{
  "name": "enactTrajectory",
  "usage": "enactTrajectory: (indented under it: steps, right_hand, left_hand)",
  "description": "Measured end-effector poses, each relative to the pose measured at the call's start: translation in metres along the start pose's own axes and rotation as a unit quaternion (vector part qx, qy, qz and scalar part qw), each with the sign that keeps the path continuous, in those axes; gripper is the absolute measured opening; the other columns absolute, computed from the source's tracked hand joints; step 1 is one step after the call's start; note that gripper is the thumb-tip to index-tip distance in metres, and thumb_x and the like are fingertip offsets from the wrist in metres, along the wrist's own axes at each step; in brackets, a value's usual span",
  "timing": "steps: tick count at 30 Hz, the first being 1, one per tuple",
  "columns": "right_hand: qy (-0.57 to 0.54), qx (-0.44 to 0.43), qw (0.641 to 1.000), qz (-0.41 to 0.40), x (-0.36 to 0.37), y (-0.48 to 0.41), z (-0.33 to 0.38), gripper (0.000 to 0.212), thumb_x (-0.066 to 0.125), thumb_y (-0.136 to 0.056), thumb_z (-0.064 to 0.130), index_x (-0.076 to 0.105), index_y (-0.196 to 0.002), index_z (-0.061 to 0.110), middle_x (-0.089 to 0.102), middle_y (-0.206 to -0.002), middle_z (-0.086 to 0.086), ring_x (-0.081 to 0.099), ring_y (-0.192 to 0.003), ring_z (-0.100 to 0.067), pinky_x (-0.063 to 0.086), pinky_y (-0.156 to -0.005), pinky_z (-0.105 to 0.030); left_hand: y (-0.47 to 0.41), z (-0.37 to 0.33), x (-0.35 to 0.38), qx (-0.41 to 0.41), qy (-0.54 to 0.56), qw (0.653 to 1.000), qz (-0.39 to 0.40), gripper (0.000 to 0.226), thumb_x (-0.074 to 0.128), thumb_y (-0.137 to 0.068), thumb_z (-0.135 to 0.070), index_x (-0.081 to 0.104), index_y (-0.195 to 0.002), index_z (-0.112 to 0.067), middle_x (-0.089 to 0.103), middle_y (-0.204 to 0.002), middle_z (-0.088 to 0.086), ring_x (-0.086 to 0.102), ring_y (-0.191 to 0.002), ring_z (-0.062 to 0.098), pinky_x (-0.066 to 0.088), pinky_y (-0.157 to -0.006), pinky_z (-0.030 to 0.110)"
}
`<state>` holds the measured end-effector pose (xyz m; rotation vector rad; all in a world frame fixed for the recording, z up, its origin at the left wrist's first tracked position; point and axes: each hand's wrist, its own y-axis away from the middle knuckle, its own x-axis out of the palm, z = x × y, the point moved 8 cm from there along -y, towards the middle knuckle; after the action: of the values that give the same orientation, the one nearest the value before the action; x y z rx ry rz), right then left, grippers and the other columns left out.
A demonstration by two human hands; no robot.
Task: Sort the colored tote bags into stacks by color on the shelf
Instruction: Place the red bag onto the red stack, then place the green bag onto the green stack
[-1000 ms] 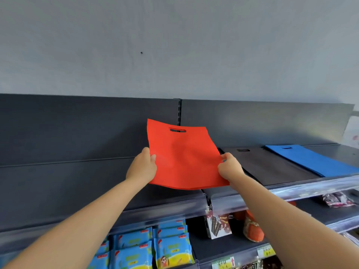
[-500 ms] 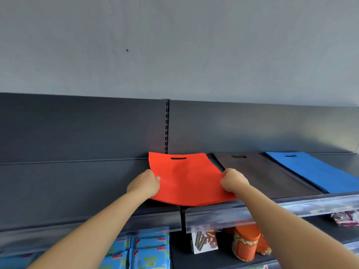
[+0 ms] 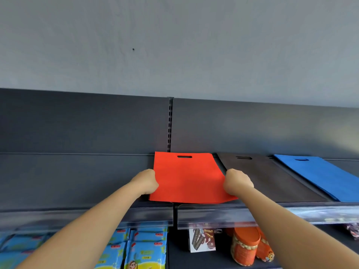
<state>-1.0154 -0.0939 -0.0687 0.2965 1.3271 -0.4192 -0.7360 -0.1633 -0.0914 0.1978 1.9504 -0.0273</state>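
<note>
On the top shelf [image 3: 77, 181], right at the middle where its two halves meet, the red bag [image 3: 188, 177] lies flat. Its handle hole is by the back wall and its near edge reaches the front edge of the shelf.

I hold the bag with both hands. My left hand [image 3: 145, 181] is at the bag's left edge, close to the near left corner, with the fingers curled onto the cloth. My right hand [image 3: 238, 183] is at the bag's right edge, and its fingers are curled onto that edge too. I see the backs of my hands, so I cannot see the fingertips.

Just beside the red bag, to the right, lies a dark grey bag [image 3: 272, 177]. It is flat, with its hole at the back too. My right hand is over the line where these two bags meet. Further right, near the right end of the shelf, lies a blue bag [image 3: 326, 175].

Below the front edge I can see the next shelf down. It has blue snack packs [image 3: 145, 247] on the left, a small box [image 3: 202, 239] in the middle, and an orange jar [image 3: 245, 245] beside it.
</note>
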Motion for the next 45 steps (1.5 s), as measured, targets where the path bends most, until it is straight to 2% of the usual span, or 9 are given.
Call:
enactTrajectory:
  steps: [2, 5, 8, 14, 19, 22, 33, 40, 45]
  right_hand:
    - [0.016, -0.003, 1.000, -0.002, 0.003, -0.001, -0.001, 0.019, 0.041, -0.087, 0.001, 0.044, -0.073, 0.013, 0.060, -0.105, -0.009, 0.051, -0.088, -0.027, 0.041, -0.072, -0.031]
    - [0.056, -0.011, 0.998, -0.001, 0.006, -0.001, -0.002, 0.019, 0.043, -0.086, 0.000, 0.057, -0.091, 0.011, 0.061, -0.107, -0.007, 0.056, -0.095, -0.027, 0.041, -0.072, -0.030]
    - [0.079, -0.028, 0.996, -0.007, 0.004, 0.000, 0.001, 0.018, 0.045, -0.086, 0.003, 0.059, -0.094, 0.012, 0.059, -0.107, -0.006, 0.057, -0.099, -0.026, 0.041, -0.071, -0.030]
    - [0.045, -0.143, 0.987, -0.062, -0.005, 0.008, 0.049, 0.033, 0.046, -0.089, 0.012, 0.055, -0.121, 0.013, 0.051, -0.123, -0.008, 0.049, -0.115, -0.027, 0.040, -0.075, -0.031]
    - [0.001, -0.258, 0.965, -0.055, -0.001, 0.030, 0.121, 0.038, 0.051, -0.091, 0.023, 0.052, -0.128, 0.013, 0.050, -0.130, -0.008, 0.047, -0.122, -0.028, 0.044, -0.091, -0.035]
    - [-0.012, -0.321, 0.946, -0.036, 0.006, 0.053, 0.167, 0.041, 0.053, -0.091, 0.026, 0.051, -0.130, 0.013, 0.051, -0.131, -0.010, 0.047, -0.123, -0.029, 0.043, -0.097, -0.037]
    - [-0.009, -0.482, 0.876, 0.022, 0.037, 0.167, 0.341, 0.047, 0.053, -0.094, 0.036, 0.046, -0.134, 0.013, 0.047, -0.134, -0.010, 0.045, -0.124, -0.030, 0.044, -0.098, -0.040]
    - [-0.023, -0.537, 0.842, 0.038, 0.051, 0.249, 0.456, 0.053, 0.054, -0.093, 0.039, 0.040, -0.136, 0.011, 0.048, -0.132, -0.012, 0.044, -0.123, -0.030, 0.044, -0.098, -0.042]
    - [-0.038, -0.561, 0.826, 0.050, 0.060, 0.303, 0.531, 0.053, 0.054, -0.094, 0.039, 0.041, -0.137, 0.011, 0.048, -0.133, -0.011, 0.045, -0.123, -0.029, 0.045, -0.098, -0.042]
  left_hand:
    - [0.001, -0.004, 0.002, 0.007, -0.009, 1.000, -0.010, 0.020, 0.050, -0.094, -0.016, 0.055, -0.111, -0.007, 0.058, -0.111, 0.006, 0.051, -0.087, 0.018, 0.042, -0.071, 0.027]
    - [0.003, -0.006, 0.006, 0.023, -0.064, 0.998, -0.013, 0.036, 0.048, -0.097, -0.025, 0.051, -0.128, -0.007, 0.054, -0.130, 0.007, 0.050, -0.100, 0.019, 0.043, -0.083, 0.030]
    - [0.006, -0.006, 0.004, 0.030, -0.096, 0.995, -0.022, 0.040, 0.048, -0.097, -0.033, 0.051, -0.129, -0.009, 0.051, -0.133, 0.006, 0.052, -0.118, 0.024, 0.045, -0.095, 0.035]
    - [0.029, 0.001, -0.034, 0.037, -0.133, 0.985, -0.103, 0.039, 0.046, -0.098, -0.037, 0.052, -0.128, -0.013, 0.049, -0.128, 0.005, 0.049, -0.118, 0.025, 0.045, -0.091, 0.037]
    - [0.063, 0.029, -0.072, 0.016, -0.213, 0.959, -0.188, 0.028, 0.046, -0.098, -0.036, 0.057, -0.112, -0.014, 0.052, -0.118, 0.004, 0.048, -0.113, 0.024, 0.039, -0.091, 0.036]
    - [0.090, 0.056, -0.091, -0.003, -0.252, 0.943, -0.218, 0.024, 0.048, -0.097, -0.035, 0.056, -0.106, -0.014, 0.053, -0.113, 0.002, 0.049, -0.109, 0.022, 0.037, -0.089, 0.034]
    - [0.187, 0.200, -0.158, -0.103, -0.319, 0.910, -0.245, 0.027, 0.050, -0.096, -0.036, 0.055, -0.112, -0.015, 0.056, -0.115, 0.001, 0.051, -0.112, 0.021, 0.040, -0.090, 0.034]
    - [0.248, 0.307, -0.209, -0.163, -0.345, 0.890, -0.250, 0.026, 0.050, -0.096, -0.036, 0.052, -0.111, -0.015, 0.058, -0.112, 0.002, 0.053, -0.109, 0.023, 0.041, -0.088, 0.037]
    - [0.275, 0.376, -0.245, -0.174, -0.342, 0.886, -0.259, 0.030, 0.051, -0.096, -0.037, 0.052, -0.114, -0.014, 0.058, -0.114, 0.003, 0.053, -0.110, 0.024, 0.042, -0.089, 0.038]
